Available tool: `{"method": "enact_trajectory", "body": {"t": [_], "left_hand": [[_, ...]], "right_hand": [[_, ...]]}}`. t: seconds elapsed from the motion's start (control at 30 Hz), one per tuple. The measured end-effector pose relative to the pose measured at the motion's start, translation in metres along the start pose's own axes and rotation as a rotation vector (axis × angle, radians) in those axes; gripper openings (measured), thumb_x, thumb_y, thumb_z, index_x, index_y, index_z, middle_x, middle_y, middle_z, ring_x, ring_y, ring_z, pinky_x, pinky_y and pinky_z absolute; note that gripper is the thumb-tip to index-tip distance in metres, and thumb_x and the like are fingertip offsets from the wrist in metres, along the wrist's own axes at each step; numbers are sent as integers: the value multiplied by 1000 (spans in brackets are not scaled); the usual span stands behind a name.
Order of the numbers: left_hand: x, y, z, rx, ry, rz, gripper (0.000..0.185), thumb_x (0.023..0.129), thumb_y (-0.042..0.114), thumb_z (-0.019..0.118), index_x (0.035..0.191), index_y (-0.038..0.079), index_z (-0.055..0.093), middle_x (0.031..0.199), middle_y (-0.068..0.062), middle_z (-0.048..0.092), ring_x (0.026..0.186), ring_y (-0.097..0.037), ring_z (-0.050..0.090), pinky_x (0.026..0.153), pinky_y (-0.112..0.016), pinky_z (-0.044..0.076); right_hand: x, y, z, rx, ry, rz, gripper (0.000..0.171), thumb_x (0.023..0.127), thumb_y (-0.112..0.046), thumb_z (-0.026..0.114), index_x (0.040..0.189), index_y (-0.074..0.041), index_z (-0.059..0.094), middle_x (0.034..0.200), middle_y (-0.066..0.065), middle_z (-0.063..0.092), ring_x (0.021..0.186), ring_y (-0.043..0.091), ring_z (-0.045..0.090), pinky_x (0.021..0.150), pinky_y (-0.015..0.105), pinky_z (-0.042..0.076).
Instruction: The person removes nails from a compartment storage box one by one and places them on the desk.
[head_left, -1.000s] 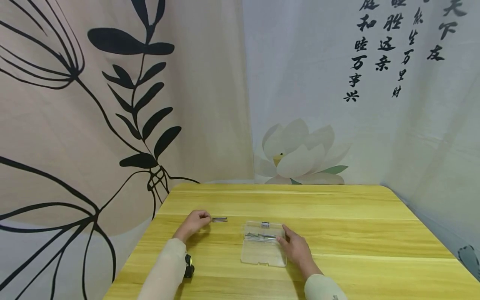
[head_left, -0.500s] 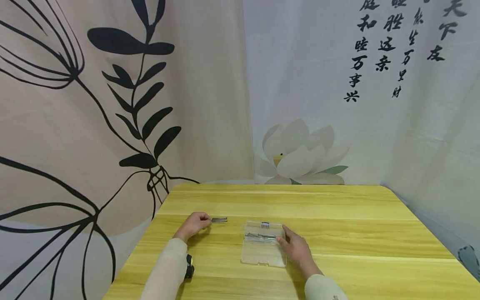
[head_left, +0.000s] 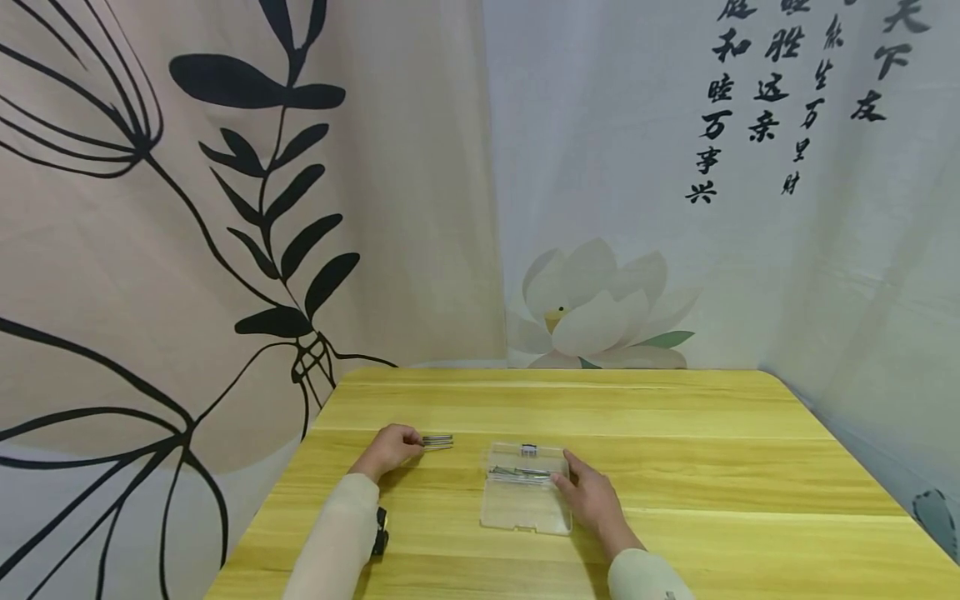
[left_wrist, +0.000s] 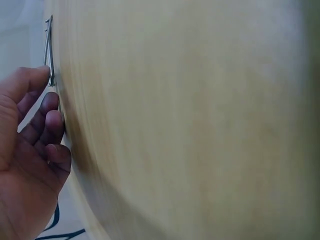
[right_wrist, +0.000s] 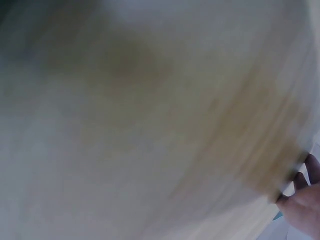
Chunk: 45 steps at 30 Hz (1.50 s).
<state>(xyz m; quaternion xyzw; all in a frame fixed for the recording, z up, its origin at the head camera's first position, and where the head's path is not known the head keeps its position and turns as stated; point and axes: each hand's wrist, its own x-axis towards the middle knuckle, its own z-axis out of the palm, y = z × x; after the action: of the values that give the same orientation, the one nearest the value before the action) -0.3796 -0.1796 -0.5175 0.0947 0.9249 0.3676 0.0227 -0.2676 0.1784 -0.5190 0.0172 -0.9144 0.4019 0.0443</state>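
Mostly blurred right-wrist tabletop (right_wrist: 150, 125)

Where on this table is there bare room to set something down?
The far strip of the table behind the clear box is bare, and so is the whole stretch right of the right hand. It is crowded near the front left, between the left hand pinching metal pins and the box.
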Motion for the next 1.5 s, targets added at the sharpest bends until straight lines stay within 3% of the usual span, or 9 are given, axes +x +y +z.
{"method": "enact_trajectory", "body": {"t": [0.37,0.83,1.0,1.2,1.33,1.5], "left_hand": [[7,-1,1,85,39,-6,4,87,7,75,91,5,74,87,-2,67,78,-18,59,73,-38,50],[9,1,-2,79,44,-28,4,89,12,74,88,9,73,83,-1,63,75,-18,54,68,-36,46],[8,7,-7,56,40,-21,5,90,12,73,92,8,73,89,-3,63,79,-20,55,72,-39,47],[6,22,-9,1,25,-12,15,93,13,71,105,5,72,96,-4,63,84,-20,56,73,-40,49],[6,36,-5,-30,15,31,18,93,12,70,107,1,72,92,-5,63,80,-20,56,70,-38,48],[6,51,2,-61,-43,84,22,95,15,68,112,1,69,93,-5,61,79,-20,55,67,-37,47]], "right_hand": [[1,3,3,20,7,-1,54,102,-27,58,147,0,44,139,29,51,130,50,43,104,61,34],[1,3,3,8,13,-2,54,102,-27,58,146,0,45,139,28,51,130,50,43,105,62,33],[0,3,1,1,15,-6,53,102,-26,57,146,1,46,138,27,52,130,51,43,106,65,29],[0,0,-1,-1,13,-7,53,101,-24,58,146,2,45,136,28,53,129,50,44,104,61,34],[-1,-1,-1,-1,13,-11,53,101,-24,58,146,2,45,136,28,53,129,50,44,104,60,35],[-1,0,-1,3,8,-4,53,102,-25,58,146,1,45,137,28,53,129,50,44,104,61,35]]}}
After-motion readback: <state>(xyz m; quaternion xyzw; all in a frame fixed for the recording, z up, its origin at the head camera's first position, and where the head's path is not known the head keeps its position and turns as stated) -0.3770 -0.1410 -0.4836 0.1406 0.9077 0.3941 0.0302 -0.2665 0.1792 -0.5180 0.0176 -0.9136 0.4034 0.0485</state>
